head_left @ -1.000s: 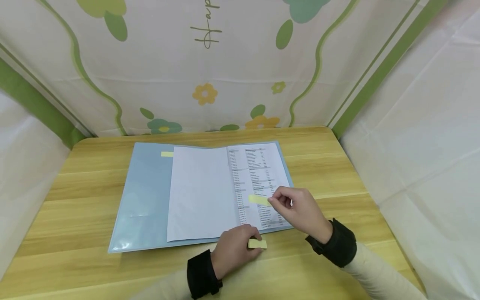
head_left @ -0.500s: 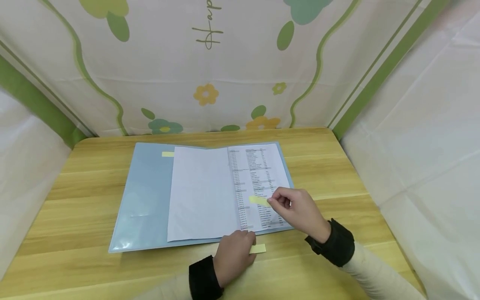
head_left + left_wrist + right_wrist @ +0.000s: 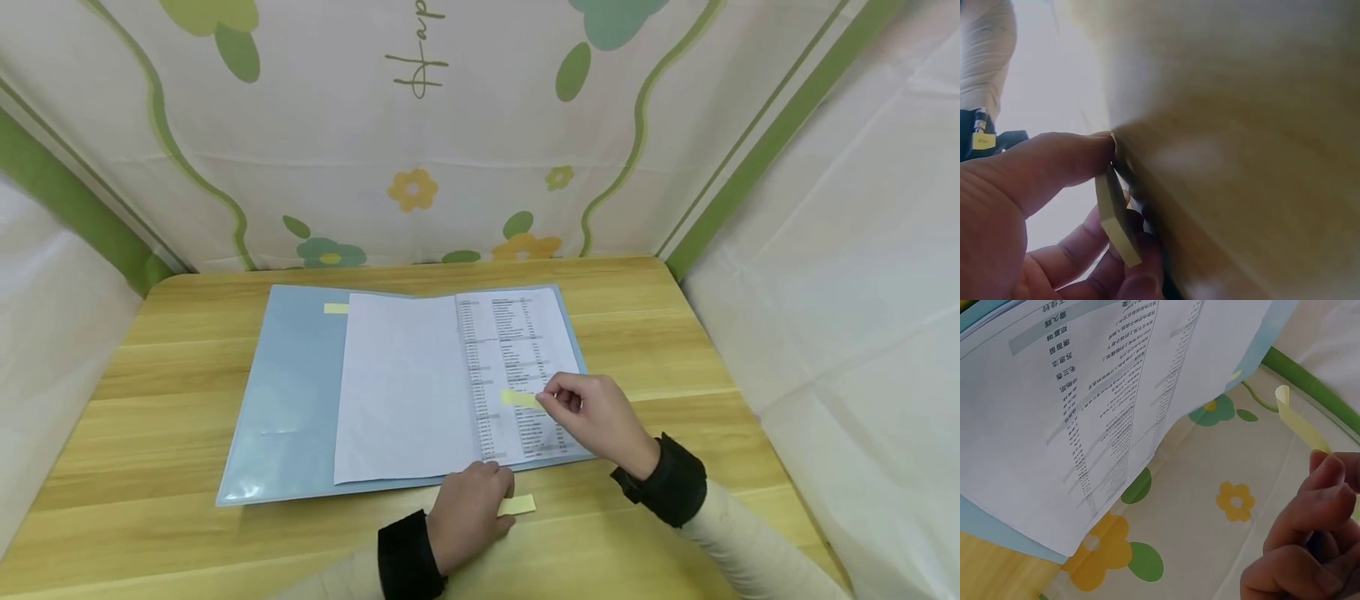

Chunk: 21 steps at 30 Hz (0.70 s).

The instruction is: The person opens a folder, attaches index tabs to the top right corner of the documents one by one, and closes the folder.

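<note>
Yellow paper in a narrow strip [image 3: 519, 399] lies before us over the right half of the blue folder [image 3: 277, 392], one end pinched between thumb and forefinger of the right hand [image 3: 596, 417]. From that pinch the strip reaches leftward, toward the folder's middle fold, its long axis running across the fold, with the held end slightly nearer the folder's front edge. We judge that the next move turns on this: how the free end sits over the printed sheet [image 3: 517, 333] on the folder's right side. The right hand is the nearer one, since it has the strip. Our left hand [image 3: 468, 512] is at the folder's front edge, gripping a small pad [image 3: 517, 505] of the same yellow between thumb and fingers, the pad's end poking out rightward. From the head we see the strip as if flat on the print; the right wrist view shows it projecting from the fingertips with its free end curled, seen against the flowered cloth [image 3: 1191, 487] beyond the folder. The left wrist view gives us the pad's thickness, which the head view barely shows. Only from the head do we see the plain sheet [image 3: 405, 383] left of the folder's fold.
</note>
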### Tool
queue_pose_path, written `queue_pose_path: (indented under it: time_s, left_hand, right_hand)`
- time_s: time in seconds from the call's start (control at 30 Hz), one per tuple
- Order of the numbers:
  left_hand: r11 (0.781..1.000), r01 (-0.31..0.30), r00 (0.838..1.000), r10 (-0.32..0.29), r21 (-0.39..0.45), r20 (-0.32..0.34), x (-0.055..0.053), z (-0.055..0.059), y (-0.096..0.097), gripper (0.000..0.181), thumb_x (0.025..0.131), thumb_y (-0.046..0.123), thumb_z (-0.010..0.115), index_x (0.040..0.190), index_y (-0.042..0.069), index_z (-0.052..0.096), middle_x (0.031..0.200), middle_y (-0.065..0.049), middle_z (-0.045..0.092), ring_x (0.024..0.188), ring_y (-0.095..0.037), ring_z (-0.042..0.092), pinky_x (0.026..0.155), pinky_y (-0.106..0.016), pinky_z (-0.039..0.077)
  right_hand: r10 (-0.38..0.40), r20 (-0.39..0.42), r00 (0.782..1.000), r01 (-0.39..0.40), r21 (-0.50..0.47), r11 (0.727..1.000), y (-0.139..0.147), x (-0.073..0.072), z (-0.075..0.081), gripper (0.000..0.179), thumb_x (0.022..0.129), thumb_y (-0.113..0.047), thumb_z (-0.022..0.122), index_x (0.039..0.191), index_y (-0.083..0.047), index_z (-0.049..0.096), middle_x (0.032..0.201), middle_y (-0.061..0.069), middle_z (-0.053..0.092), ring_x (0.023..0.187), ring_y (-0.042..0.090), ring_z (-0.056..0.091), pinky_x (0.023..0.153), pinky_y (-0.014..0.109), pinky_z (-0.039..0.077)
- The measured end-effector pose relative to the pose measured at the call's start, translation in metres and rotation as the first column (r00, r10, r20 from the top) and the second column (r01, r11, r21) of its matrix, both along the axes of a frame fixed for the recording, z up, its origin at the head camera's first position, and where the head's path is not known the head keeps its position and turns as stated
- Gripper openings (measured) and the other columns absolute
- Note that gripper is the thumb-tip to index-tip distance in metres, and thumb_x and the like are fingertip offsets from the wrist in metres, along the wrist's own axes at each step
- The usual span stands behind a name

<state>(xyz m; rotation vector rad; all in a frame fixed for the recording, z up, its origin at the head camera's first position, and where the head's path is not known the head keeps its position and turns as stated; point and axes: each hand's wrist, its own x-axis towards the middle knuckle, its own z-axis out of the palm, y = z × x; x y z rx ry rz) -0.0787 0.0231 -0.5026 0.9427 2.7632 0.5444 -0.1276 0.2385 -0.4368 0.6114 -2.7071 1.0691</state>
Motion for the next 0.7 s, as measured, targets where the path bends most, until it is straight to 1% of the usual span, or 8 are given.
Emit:
queue_pose_path:
  time_s: [0.13, 0.37, 0.47, 0.53, 0.6, 0.7]
  left_hand:
    - [1.0, 0.0, 1.0, 0.0, -0.002, 0.018, -0.001, 0.0, 0.0, 0.032, 0.076, 0.031, 0.091, 0.082, 0.019, 0.062, 0.076, 0.01, 0.055, 0.069, -0.005, 0.05, 0.053, -0.026, 0.04]
    - [1.0, 0.0, 1.0, 0.0, -0.016, -0.015, 0.0, 0.0, 0.0, 0.034, 0.074, 0.034, 0.092, 0.083, 0.02, 0.062, 0.077, 0.01, 0.056, 0.071, -0.006, 0.053, 0.052, -0.027, 0.04]
    - [1.0, 0.0, 1.0, 0.0, -0.019, -0.013, 0.0, 0.002, -0.002, 0.034, 0.075, 0.038, 0.09, 0.082, 0.02, 0.062, 0.075, 0.01, 0.055, 0.068, -0.005, 0.051, 0.051, -0.026, 0.038]
    - [1.0, -0.001, 1.0, 0.001, -0.005, -0.013, -0.002, 0.007, -0.003, 0.032, 0.077, 0.04, 0.088, 0.082, 0.019, 0.064, 0.073, 0.011, 0.054, 0.066, -0.005, 0.05, 0.051, -0.025, 0.037]
    - [1.0, -0.009, 1.0, 0.01, 0.026, -0.014, -0.006, 0.014, -0.004, 0.03, 0.08, 0.04, 0.086, 0.084, 0.018, 0.067, 0.073, 0.011, 0.056, 0.065, -0.004, 0.05, 0.051, -0.024, 0.038]
    - [0.996, -0.041, 0.999, 0.042, 0.08, -0.004, -0.019, 0.03, -0.005, 0.024, 0.084, 0.037, 0.084, 0.088, 0.016, 0.071, 0.075, 0.01, 0.061, 0.066, -0.004, 0.054, 0.053, -0.024, 0.041]
  right_hand:
    - [-0.006, -0.001, 1.0, 0.006, 0.011, 1.0, 0.0, -0.001, 0.0, 0.009, 0.095, -0.014, 0.074, 0.086, -0.013, 0.074, 0.067, -0.013, 0.053, 0.059, 0.005, 0.048, 0.053, 0.023, 0.042]
    - [-0.021, 0.004, 1.0, 0.021, 0.016, 1.0, 0.002, -0.006, -0.001, 0.008, 0.095, -0.014, 0.074, 0.087, -0.014, 0.075, 0.068, -0.012, 0.055, 0.06, 0.006, 0.049, 0.054, 0.023, 0.043]
    - [-0.028, 0.01, 1.0, 0.028, 0.015, 0.999, 0.005, -0.011, 0.001, 0.008, 0.096, -0.014, 0.073, 0.088, -0.012, 0.076, 0.067, -0.011, 0.054, 0.059, 0.007, 0.049, 0.053, 0.023, 0.042]
    - [-0.037, 0.012, 0.999, 0.037, 0.024, 0.999, 0.007, -0.016, 0.002, 0.01, 0.097, -0.015, 0.072, 0.088, -0.012, 0.075, 0.066, -0.01, 0.053, 0.058, 0.007, 0.048, 0.053, 0.023, 0.041]
    - [-0.052, 0.01, 0.999, 0.052, 0.037, 0.998, 0.01, -0.021, 0.005, 0.011, 0.098, -0.015, 0.07, 0.089, -0.011, 0.074, 0.065, -0.009, 0.051, 0.057, 0.008, 0.047, 0.052, 0.023, 0.039]
    - [-0.072, 0.023, 0.997, 0.071, 0.049, 0.996, 0.015, -0.03, 0.008, 0.012, 0.102, -0.016, 0.065, 0.092, -0.01, 0.069, 0.065, -0.006, 0.05, 0.055, 0.011, 0.046, 0.05, 0.024, 0.037]
